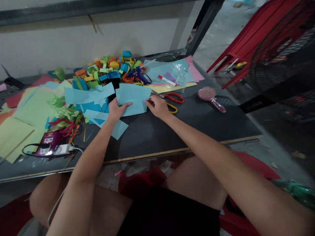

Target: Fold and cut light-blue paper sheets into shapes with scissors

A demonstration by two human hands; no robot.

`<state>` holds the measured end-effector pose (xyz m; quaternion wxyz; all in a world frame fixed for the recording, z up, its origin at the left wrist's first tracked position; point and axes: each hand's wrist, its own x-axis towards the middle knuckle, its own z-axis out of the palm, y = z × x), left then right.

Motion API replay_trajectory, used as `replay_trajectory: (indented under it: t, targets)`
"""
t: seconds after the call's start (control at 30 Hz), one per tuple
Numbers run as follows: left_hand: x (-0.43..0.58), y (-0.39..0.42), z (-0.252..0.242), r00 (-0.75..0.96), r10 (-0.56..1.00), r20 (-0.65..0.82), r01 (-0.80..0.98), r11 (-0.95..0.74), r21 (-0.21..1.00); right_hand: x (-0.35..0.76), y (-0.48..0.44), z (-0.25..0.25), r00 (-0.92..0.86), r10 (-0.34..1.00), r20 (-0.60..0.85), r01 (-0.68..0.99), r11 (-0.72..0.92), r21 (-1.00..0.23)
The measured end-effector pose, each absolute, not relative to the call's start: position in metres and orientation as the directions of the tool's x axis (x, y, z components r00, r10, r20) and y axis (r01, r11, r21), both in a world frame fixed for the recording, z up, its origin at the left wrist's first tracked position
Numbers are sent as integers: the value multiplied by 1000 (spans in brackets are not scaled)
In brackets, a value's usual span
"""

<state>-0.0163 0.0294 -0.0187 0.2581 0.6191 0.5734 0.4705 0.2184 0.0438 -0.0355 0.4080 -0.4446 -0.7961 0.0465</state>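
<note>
Both my hands hold a light blue sheet of paper (pixel 134 98) just above the dark table. My left hand (pixel 116 109) grips its lower left side, thumb laid across the front. At the right edge, my right hand (pixel 158 106) pinches the paper between thumb and fingers. Right beside that hand lie scissors with a red handle (pixel 175 97) and another pair with a yellow handle (pixel 173 108), their blades partly hidden. More cut blue paper pieces (pixel 88 96) lie to the left, next to my left hand.
Behind the sheet is a heap of coloured paper loops (pixel 110 67) with a blue glue gun (pixel 139 75). A pink hairbrush (pixel 209 95) lies at right. A purple power strip (pixel 50 142) with cables sits front left. A fan (pixel 285 55) stands beyond the table's right end.
</note>
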Motion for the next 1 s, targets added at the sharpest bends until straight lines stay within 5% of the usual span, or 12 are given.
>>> replay_trajectory:
  t: [0.3,0.43,0.67,0.83,1.0]
  targets:
    - [-21,27,-6,-238,907,349,651,-118,750,215,60,-33,-269,866,422,582,495,-645]
    - [-58,34,11,-485,775,406,790,190,583,211,66,-34,-164,894,418,601,427,-676]
    - [-130,24,31,-627,695,351,740,389,549,210,64,-32,-171,905,390,596,410,-691]
    - [-116,18,27,-411,670,619,905,220,363,212,66,-32,-98,926,364,482,364,-797]
    - [-77,21,18,-83,760,644,986,-30,163,218,56,-23,-91,922,376,359,383,-851]
